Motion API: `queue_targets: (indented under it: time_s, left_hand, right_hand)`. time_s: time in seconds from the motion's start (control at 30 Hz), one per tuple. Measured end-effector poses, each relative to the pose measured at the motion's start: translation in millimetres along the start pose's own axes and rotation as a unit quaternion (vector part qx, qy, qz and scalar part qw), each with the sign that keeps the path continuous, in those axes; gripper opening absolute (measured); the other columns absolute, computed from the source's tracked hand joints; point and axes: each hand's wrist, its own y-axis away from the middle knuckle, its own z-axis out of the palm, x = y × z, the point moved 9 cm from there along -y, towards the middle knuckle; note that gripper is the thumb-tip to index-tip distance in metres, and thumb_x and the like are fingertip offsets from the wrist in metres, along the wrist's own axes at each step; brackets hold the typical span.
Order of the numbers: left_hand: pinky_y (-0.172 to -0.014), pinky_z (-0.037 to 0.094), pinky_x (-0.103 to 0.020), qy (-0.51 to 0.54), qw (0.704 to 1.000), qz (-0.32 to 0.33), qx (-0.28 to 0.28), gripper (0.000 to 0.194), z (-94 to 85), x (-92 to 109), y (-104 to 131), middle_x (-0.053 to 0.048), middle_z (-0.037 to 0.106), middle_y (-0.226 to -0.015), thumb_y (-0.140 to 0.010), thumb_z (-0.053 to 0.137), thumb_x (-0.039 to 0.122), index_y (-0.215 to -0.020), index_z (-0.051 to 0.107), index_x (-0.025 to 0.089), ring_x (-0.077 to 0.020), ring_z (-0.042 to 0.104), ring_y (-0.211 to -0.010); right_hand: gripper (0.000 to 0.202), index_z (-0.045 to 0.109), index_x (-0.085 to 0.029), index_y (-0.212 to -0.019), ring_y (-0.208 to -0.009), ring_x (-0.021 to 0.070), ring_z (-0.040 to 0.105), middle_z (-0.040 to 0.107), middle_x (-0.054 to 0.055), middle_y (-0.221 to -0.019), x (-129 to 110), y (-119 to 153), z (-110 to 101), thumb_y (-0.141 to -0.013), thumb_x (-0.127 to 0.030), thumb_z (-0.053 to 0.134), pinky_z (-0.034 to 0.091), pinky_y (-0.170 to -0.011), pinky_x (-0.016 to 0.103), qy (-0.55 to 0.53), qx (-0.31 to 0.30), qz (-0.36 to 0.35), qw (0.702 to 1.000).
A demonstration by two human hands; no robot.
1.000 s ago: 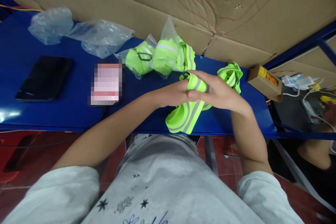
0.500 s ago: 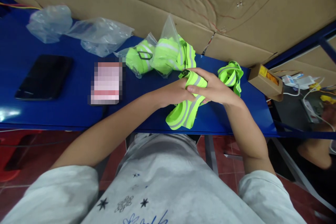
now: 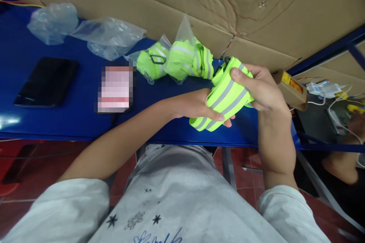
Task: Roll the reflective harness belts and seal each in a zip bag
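Head camera: Two bare hands grip a fluorescent-yellow reflective strap (image 3: 229, 93), folded into a flat, layered bundle with silver-grey stripes, above the front part of a blue desk (image 3: 159, 127). The left hand (image 3: 196, 104) clasps the lower portion, thumb laid across the upper face and fingertips showing beyond the far edge. The right hand (image 3: 265, 87) pinches the upper end, its thumb pressed on the striped face; the other fingers are mostly hidden behind the layers. A black buckle (image 3: 227, 60) sits at the top of the bundle.

The webbing looks light, soft and pliable, hardly fragile, though its smooth layers could slide over one another or spring loose. The surest hold would seem to be flat across the stack, thumb on top and fingers beneath, with one hand near each end; the stiffer buckle would likely make a poor place to pinch.

Behind the hands, similar yellow webbing lies in a left transparent bag (image 3: 155, 62) and a right transparent bag (image 3: 181, 59), close together. Farther left are crumpled plastic bags (image 3: 114, 38), a dark tablet-like device (image 3: 47, 81) and a pixelated screen (image 3: 115, 89). A small cardboard box (image 3: 291, 89) stands just beyond the right hand.
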Motion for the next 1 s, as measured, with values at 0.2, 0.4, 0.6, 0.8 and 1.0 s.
queue_targets:
  time_s: [0.2,0.4,0.6,0.8,1.0]
  left_hand:
    - [-0.101,0.061,-0.039,-0.045,0.997,0.014,-0.054,0.037,3.9,2.4,5.2,-0.015,0.078,-0.123,-0.085,0.078,0.021,-0.121,0.073,0.013,-0.0264,0.075,-0.117]
    - [-0.108,0.058,-0.042,-0.082,0.996,-0.003,-0.019,0.049,-6.9,-4.4,6.2,-0.010,0.075,-0.135,-0.074,0.079,0.015,-0.123,0.075,0.018,-0.0306,0.069,-0.129]
    - [-0.103,0.059,-0.044,0.126,0.991,-0.026,-0.021,0.055,4.9,-17.1,-4.3,-0.014,0.078,-0.125,-0.086,0.075,0.062,-0.118,0.075,0.017,-0.0320,0.072,-0.121]
    - [-0.098,0.056,-0.037,0.078,0.995,0.060,0.025,0.059,-2.5,2.0,-5.5,-0.007,0.079,-0.115,-0.088,0.069,0.074,-0.112,0.076,0.021,-0.0270,0.071,-0.116]
    - [-0.081,0.053,-0.030,0.023,0.986,0.114,0.117,0.043,-21.5,22.0,3.3,-0.002,0.072,-0.089,-0.083,0.084,0.056,-0.095,0.071,0.016,-0.0170,0.068,-0.086]
  right_hand:
    - [0.050,0.072,-0.024,-0.094,-0.064,0.0159,0.066,0.071,0.000,-0.074,24.9,-18.0,14.9,-0.090,-0.074,0.067,0.054,-0.052,0.027,0.017,-0.027,0.007,0.999]
    - [0.048,0.074,-0.027,-0.111,-0.082,0.0156,0.069,0.074,0.001,-0.095,0.8,-14.1,18.1,-0.094,-0.070,0.063,0.058,-0.070,0.028,0.128,-0.025,-0.114,0.985]
    - [0.051,0.075,-0.024,-0.119,-0.100,0.0226,0.073,0.079,0.004,-0.111,-36.8,6.9,3.9,-0.081,-0.055,0.086,0.062,-0.093,0.040,0.180,0.053,-0.197,0.962]
    - [0.051,0.080,-0.029,-0.117,-0.110,0.0301,0.076,0.080,0.003,-0.115,-71.2,27.7,-26.6,-0.072,-0.050,0.094,0.062,-0.101,0.049,0.160,0.109,-0.223,0.955]
    - [0.048,0.077,-0.035,-0.123,-0.114,0.0314,0.075,0.078,0.002,-0.119,-65.8,25.6,-29.7,-0.080,-0.053,0.088,0.063,-0.102,0.049,0.222,0.109,-0.226,0.942]
